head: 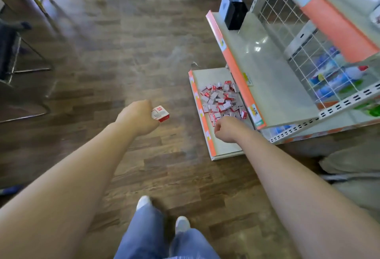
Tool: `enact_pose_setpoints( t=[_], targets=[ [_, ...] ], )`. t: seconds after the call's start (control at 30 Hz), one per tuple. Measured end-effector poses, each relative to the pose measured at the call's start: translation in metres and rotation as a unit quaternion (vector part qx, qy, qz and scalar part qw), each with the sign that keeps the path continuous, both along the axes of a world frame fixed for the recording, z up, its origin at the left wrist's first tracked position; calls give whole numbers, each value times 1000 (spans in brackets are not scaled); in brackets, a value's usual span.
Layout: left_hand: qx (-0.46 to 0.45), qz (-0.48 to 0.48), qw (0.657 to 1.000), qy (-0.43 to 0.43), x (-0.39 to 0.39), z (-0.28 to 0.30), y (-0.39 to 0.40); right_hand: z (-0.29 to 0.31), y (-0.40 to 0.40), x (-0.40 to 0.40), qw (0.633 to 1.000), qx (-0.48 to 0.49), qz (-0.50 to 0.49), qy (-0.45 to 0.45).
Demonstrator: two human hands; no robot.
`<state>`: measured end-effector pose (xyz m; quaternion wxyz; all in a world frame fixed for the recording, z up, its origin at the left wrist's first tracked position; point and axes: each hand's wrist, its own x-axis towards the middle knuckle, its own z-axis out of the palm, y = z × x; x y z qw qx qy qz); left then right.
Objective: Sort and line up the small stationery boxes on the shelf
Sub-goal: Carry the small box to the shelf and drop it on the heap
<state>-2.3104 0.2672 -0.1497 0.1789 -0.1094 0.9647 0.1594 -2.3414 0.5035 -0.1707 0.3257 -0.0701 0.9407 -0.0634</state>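
Note:
A heap of several small red-and-white stationery boxes (222, 100) lies jumbled on the lowest shelf (205, 75), which has an orange front strip. My left hand (139, 117) grips a small stack of the same red-and-white boxes (160, 113) out over the wooden floor, left of the shelf. My right hand (226, 129) hangs over the near end of the heap with its fingers curled downward; what they touch or hold is hidden.
The shelf above (267, 77) is nearly bare, with a black box (234, 15) at its far end and a white wire grid (292, 38) behind. Bottles lie beyond the grid. Chair legs (30, 53) stand at the left. My feet (162, 213) are on the floor.

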Motion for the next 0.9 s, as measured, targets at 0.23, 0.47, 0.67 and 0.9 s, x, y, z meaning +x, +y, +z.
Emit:
enact_pose_setpoints(
  t=[0.23,0.47,0.67,0.9],
  targets=[
    [-20,-57,998,-6,-111,-10,-41,-18,-43,-83,999,-5,-44,-18],
    [-60,-181,981,-22,-230,-27,-76,-51,-77,-161,988,-14,-155,-14],
    [-47,-248,967,-42,-309,-58,-66,-78,-74,-203,973,-9,-229,-17],
    [-41,-327,943,-47,-387,-116,-17,-124,-42,-247,950,12,-310,-39]
  ],
)
